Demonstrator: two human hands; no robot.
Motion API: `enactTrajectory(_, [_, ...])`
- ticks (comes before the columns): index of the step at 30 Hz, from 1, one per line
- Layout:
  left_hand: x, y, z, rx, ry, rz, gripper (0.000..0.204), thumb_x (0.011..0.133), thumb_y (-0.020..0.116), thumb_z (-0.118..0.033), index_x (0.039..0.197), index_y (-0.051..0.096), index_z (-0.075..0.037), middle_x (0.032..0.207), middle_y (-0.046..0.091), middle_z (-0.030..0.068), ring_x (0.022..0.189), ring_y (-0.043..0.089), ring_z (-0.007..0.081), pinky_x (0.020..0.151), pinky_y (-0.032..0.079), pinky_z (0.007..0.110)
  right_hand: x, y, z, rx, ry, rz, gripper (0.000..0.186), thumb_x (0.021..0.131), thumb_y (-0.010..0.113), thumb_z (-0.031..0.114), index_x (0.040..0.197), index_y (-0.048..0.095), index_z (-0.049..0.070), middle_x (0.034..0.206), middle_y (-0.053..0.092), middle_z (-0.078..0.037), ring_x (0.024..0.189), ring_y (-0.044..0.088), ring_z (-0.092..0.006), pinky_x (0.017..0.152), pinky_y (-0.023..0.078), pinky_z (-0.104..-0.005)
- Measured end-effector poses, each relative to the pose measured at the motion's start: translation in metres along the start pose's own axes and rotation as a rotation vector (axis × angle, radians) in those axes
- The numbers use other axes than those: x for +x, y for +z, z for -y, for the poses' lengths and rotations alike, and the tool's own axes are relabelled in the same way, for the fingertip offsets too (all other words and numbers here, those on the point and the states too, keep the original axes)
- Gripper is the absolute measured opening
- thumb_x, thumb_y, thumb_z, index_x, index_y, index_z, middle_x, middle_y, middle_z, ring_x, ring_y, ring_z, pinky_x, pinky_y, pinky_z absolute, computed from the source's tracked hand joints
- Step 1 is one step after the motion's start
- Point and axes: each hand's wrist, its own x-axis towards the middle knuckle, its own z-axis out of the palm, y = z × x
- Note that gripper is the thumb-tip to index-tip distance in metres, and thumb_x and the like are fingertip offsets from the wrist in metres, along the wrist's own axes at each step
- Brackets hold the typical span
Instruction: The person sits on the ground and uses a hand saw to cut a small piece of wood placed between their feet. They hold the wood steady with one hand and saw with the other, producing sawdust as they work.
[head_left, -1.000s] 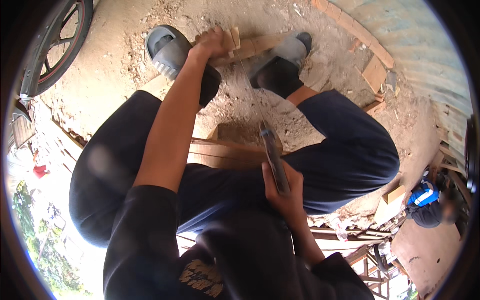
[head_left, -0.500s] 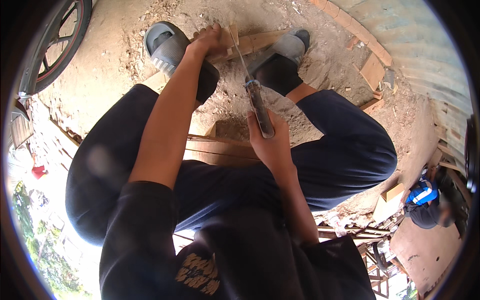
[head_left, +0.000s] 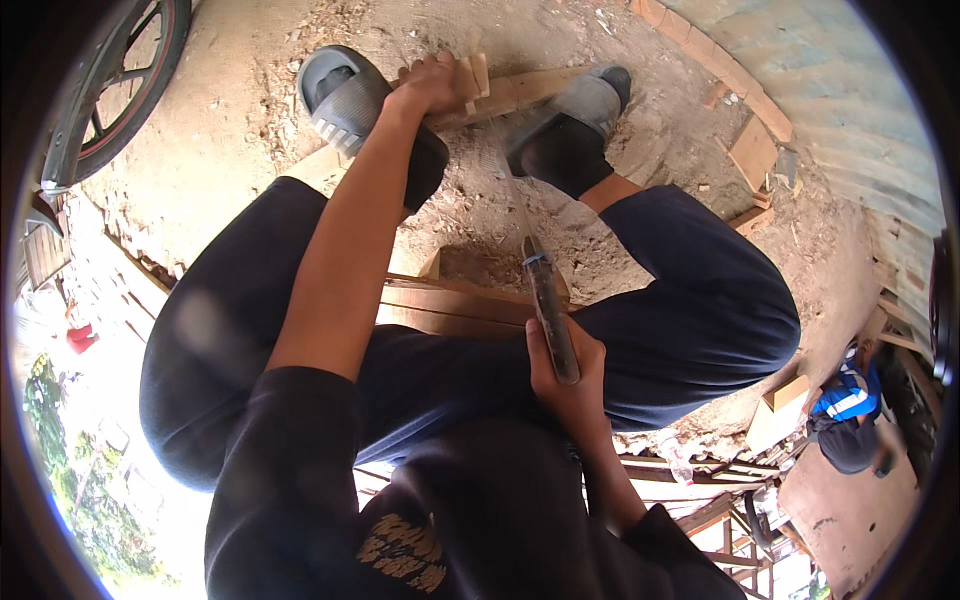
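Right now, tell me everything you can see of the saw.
The saw has a long, dark, worn-looking handle, a bluish band where the blade begins, and a thin, metal-looking blade. The right hand grips the handle's near end. The saw slants away and slightly left, toward the wood. The blade is blurred, so its teeth, and whether its far end touches the wood, can't be made out.

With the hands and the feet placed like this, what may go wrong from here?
The dark-handled metal saw in the right hand might slip toward the bare left hand at the small pale wooden block. Its blade might also graze the black fabric sock on the right foot, close beside it in this view.
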Motion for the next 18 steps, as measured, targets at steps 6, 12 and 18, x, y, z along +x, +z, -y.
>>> enactTrajectory(6, [-0.002,0.0,-0.016,0.013,0.034,0.039,0.09,0.057,0.085,-0.036,0.129,0.041,-0.004,0.133,0.048,0.0227,0.125,0.045,0.0406,0.105,0.036,0.051,0.047,0.015,-0.018,-0.107,0.103,0.108,0.006,0.088,0.061,0.002,0.086,0.062,-0.004,0.06,0.055,-0.009,0.059,0.052,-0.007,0.053,0.042,-0.0282])
enactTrajectory(12, [0.001,-0.005,-0.005,-0.016,-0.023,0.093,0.095,0.057,0.084,-0.036,0.134,0.038,-0.003,0.135,0.047,0.0232,0.128,0.043,0.0409,0.106,0.035,0.052,0.004,0.001,0.004,-0.045,-0.019,0.031,0.023,0.091,0.061,0.011,0.073,0.054,-0.001,0.054,0.048,-0.006,0.052,0.043,-0.0082,0.048,0.036,-0.0318])
enactTrajectory(18, [0.01,0.01,-0.005,0.02,0.033,0.004,0.09,0.056,0.084,-0.035,0.129,0.041,-0.004,0.132,0.049,0.0224,0.122,0.048,0.0413,0.102,0.037,0.055,0.042,0.006,-0.01,0.018,0.098,0.056,0.009,0.087,0.06,0.002,0.079,0.058,-0.002,0.058,0.052,-0.008,0.054,0.052,-0.0162,0.051,0.042,-0.0322])
